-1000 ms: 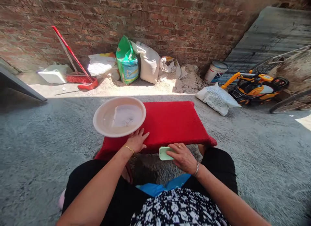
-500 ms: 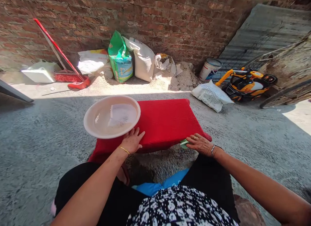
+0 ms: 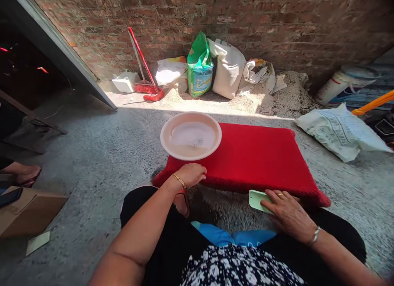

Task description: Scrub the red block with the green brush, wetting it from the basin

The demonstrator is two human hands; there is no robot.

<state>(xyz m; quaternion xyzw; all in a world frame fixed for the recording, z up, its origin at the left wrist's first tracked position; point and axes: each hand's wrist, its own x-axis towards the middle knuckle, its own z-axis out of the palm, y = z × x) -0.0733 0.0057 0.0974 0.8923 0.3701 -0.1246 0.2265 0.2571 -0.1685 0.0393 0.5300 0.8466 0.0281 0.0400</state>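
A red cloth (image 3: 255, 154) with a thick, towel-like texture covers a low, flat surface in front of me. On its left end rests a pale pink basin (image 3: 166, 144) with water in it. My left hand (image 3: 191, 175) is at the near edge of the cloth, just below the basin, its fingers curled over that edge. In my right hand (image 3: 287, 210), by the near right side of the cloth, is a light green scrub brush (image 3: 258, 200). Its smooth back faces up, and its bristles are hidden from view.
Sacks, including a green one (image 3: 200, 68), stand along the brick wall beside a red broom and dustpan (image 3: 147, 87). A white sack (image 3: 334, 130) lies right of the cloth. At left are a cardboard box (image 3: 37, 212) and another person's foot (image 3: 26, 174).
The view has swung left. My left hand has gone from flat with spread fingers to curled at the cloth's edge. My right hand has drawn the brush off the edge, turning its back upward.
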